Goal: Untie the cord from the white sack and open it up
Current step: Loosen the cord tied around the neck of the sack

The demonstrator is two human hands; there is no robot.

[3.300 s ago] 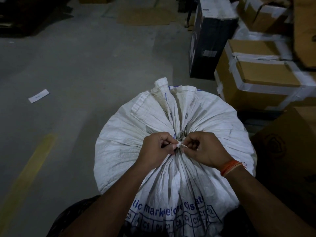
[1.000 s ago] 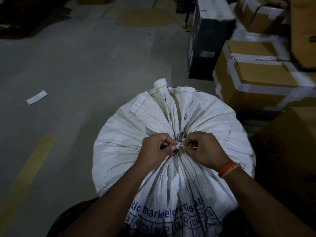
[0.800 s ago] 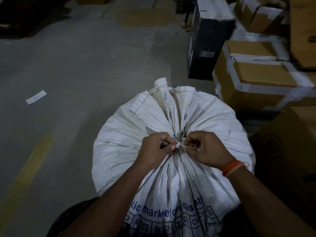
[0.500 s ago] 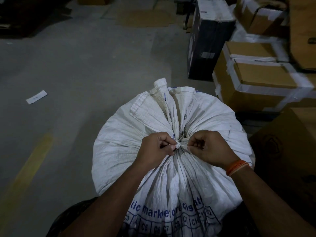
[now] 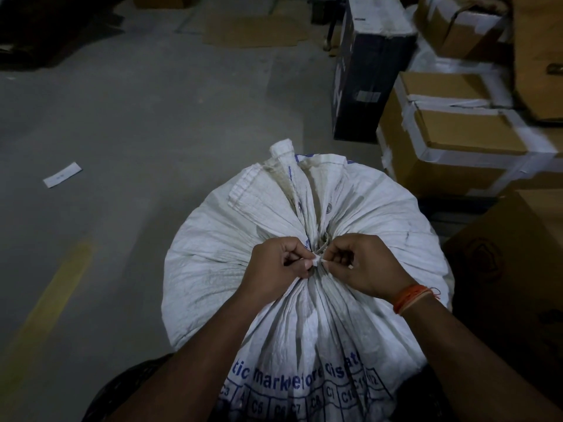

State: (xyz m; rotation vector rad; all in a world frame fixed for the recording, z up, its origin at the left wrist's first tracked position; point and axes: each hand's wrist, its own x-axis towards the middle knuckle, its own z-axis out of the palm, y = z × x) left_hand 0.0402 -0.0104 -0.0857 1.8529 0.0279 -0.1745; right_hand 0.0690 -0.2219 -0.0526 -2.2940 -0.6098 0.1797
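Note:
A full white woven sack (image 5: pixel 213 269) with blue print stands on the floor right in front of me. Its mouth is gathered into a bunch, and the loose flap points away from me. A thin pale cord (image 5: pixel 323 245) is wound around the gathered neck. My left hand (image 5: pixel 275 263) pinches the cord's knot from the left with thumb and forefinger. My right hand (image 5: pixel 364 263), with an orange thread band at the wrist, pinches the same knot from the right. The two sets of fingertips nearly touch at the knot.
Taped cardboard boxes (image 5: pixel 457 138) stack up close on the right of the sack, and a dark box (image 5: pixel 365 71) stands behind them. Bare grey concrete floor (image 5: pixel 137 117) spreads left, with a white paper strip (image 5: pixel 62 175) and a yellow painted line (image 5: pixel 51 303).
My right hand has drawn in toward the knot and re-pinched it; a short cord end that stuck out to the right a second ago is no longer visible. The sack stays tied.

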